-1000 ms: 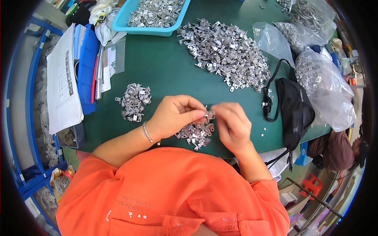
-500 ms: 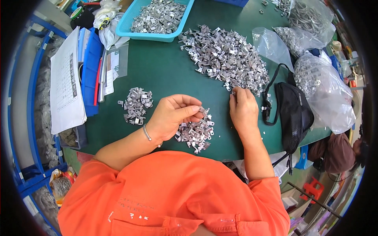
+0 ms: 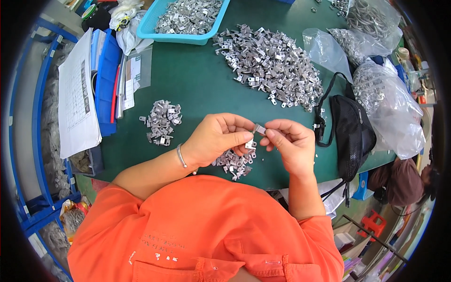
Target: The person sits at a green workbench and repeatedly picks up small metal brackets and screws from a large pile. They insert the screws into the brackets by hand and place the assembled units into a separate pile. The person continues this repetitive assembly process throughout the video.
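My left hand (image 3: 216,136) and my right hand (image 3: 293,145) meet above the near part of the table, both with pinched fingers. Between the two sets of fingertips is a small grey metal bracket (image 3: 259,129), gripped from either side. Another bracket (image 3: 251,144) shows just under my left fingertips; whether that hand holds it too I cannot make out. Below the hands lies a small pile of brackets (image 3: 233,164), partly covered by my left hand. A second small pile (image 3: 161,121) is to the left, and a large heap (image 3: 272,66) spreads farther back.
A light-blue plastic basket (image 3: 199,40) of metal parts stands at the back on the green table (image 3: 192,75). To the right are a black pouch (image 3: 351,134) and clear bags (image 3: 390,113) of parts. Papers (image 3: 77,101) and a blue bin (image 3: 109,82) line the left.
My right hand has come back from the near edge of the large heap to my left hand, and its fingers now grip a bracket there. My left hand has shifted slightly right.
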`<state>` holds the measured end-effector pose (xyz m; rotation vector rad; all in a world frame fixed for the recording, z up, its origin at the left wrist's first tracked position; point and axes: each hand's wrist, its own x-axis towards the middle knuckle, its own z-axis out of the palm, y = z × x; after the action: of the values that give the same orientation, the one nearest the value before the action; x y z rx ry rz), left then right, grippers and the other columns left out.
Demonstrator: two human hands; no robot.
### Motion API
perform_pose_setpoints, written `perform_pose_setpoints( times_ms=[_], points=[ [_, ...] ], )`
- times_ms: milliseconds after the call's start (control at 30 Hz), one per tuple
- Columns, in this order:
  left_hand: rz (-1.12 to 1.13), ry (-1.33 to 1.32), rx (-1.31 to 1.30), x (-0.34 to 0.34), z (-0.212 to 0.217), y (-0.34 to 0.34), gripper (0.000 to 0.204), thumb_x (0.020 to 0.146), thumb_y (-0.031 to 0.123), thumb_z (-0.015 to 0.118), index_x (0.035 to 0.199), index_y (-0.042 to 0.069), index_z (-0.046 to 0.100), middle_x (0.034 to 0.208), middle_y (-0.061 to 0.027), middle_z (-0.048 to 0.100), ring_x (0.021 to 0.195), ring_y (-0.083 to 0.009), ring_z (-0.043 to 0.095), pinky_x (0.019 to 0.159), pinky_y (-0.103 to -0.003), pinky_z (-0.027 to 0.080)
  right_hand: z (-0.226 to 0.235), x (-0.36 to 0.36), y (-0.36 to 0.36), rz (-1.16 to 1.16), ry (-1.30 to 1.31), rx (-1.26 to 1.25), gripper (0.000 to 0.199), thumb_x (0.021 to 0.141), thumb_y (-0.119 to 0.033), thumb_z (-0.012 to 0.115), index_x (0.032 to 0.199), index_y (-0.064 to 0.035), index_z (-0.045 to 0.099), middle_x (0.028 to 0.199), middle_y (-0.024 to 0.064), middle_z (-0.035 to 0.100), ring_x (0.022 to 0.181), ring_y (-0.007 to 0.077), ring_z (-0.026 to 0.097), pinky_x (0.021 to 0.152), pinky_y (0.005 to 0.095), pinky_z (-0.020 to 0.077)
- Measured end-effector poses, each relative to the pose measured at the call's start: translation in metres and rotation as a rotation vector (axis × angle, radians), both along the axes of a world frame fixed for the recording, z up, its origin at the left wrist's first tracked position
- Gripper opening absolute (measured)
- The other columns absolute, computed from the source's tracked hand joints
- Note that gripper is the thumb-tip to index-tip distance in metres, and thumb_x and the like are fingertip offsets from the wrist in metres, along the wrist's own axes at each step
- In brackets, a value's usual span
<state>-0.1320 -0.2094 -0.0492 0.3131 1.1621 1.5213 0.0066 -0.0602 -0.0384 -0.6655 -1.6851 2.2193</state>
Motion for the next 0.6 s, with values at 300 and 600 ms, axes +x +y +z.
perform_pose_setpoints(
  times_ms=[300,600],
  points=[
    [-0.015,-0.009,0.081,-0.003,0.001,-0.009,0.026,0.089,0.0,0.063,0.114,-0.005,0.063,0.086,-0.0067,0.066,0.07,-0.0119,0.064,0.066,-0.025,0.057,-0.005,-0.013,-0.012,-0.001,0.391,1.163,0.024,0.066,0.012,0.07,0.088,0.002,0.067,0.095,0.0114,0.065,0.08,0.0271,0.065,0.066,0.0331,0.0539],
    [0.301,1.088,-0.31,-0.056,0.001,-0.1,0.017,0.084,-0.007,0.062,0.099,-0.001,0.065,0.092,-0.0095,0.066,0.078,-0.0149,0.067,0.069,-0.025,0.054,-0.024,-0.017,0.023,-0.113,-0.042,1.325,0.011,0.076,0.002,0.068,0.086,-0.0011,0.065,0.08,0.0121,0.063,0.074,0.0308,0.062,0.066,0.0378,0.0506]
  ],
)
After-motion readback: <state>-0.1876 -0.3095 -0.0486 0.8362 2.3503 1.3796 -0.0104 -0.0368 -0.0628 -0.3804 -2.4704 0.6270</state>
